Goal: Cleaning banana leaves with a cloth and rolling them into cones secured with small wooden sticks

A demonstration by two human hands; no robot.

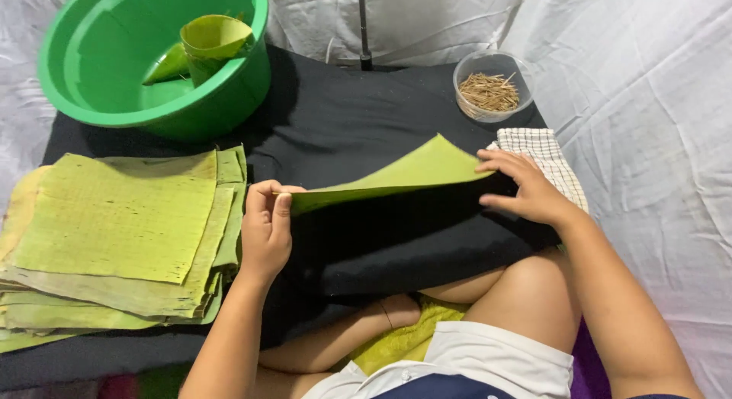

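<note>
1. My left hand [265, 227] pinches the near-left corner of a flat, light green square of banana leaf [396, 176], thumb and fingers closed tight on its edge.
2. My right hand [526, 189] grips the leaf's right corner, fingers curled over the top, thumb underneath.
3. The leaf hangs between both hands, lifted off the black cloth-covered table [358, 117], its far corner tilted up.
4. Just left of my left hand sits a thick stack of cut banana leaf sheets [114, 231], yellow-green, edges uneven.
5. Far left, a round green plastic basin [145, 56] holds a leaf rolled into a cone [212, 44].
6. Far right, a small clear plastic bowl of thin wooden sticks [492, 86] stands near a white checked cloth [545, 151], which lies right by my right hand.
7. White sheeting [656, 101] surrounds the table.
</note>
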